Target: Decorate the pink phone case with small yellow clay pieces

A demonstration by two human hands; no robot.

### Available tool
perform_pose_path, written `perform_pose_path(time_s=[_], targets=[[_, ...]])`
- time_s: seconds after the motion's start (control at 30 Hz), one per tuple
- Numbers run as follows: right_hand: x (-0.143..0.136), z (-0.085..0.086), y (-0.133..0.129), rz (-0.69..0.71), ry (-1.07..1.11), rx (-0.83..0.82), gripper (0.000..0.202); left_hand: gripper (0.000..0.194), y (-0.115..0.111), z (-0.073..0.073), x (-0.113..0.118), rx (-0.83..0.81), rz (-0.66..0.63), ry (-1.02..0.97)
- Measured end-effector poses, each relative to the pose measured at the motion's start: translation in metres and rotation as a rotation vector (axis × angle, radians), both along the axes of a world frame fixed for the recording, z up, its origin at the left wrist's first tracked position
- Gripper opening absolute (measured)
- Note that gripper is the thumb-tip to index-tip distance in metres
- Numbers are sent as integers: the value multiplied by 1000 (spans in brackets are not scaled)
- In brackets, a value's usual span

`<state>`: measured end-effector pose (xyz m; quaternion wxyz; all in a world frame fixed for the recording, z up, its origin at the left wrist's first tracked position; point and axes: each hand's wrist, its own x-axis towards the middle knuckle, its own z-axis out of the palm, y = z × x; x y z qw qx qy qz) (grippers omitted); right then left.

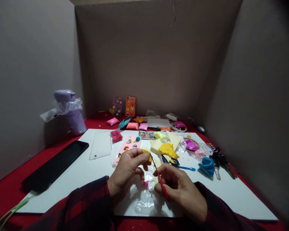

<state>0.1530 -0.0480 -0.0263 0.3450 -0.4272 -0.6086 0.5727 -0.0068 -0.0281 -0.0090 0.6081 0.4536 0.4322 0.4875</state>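
Observation:
My left hand (128, 171) pinches a small piece of yellow clay (146, 153) between thumb and forefinger. In my right hand (179, 189) is a pair of red-handled scissors (163, 186), their dark, thin blades pointing up and touching or nearly touching the yellow piece. Below both hands, a pink bit of clay (145, 183) lies on crumpled clear plastic (145, 205). A larger yellow clay lump (168, 150) rests just beyond my right hand. Partly behind my left hand lies a pink phone case (121, 153) decorated with small clay figures.
A white board (69, 199) covers the red cloth. At left are a black phone (60, 163), a clear case (101, 144) and a purple bottle (74, 118). Rightward sit a blue clay packet (207, 167), a blue tool (186, 168) and keys (217, 171). Decorated cases (130, 106) lean behind.

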Motion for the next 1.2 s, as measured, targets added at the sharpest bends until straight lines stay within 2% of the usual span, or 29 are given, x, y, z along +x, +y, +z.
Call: perform_pose_path(time_s=[0.37,0.57,1.2], targets=[[1,-5,1,9,43,-11,16,15,0,-1,0,0,14,-21],[2,-1,0,30,-46,14,18,11,1,0,-1,27,14,30],[1,2,-2,33,-30,11,19,7,-1,2,-2,44,-15,43]])
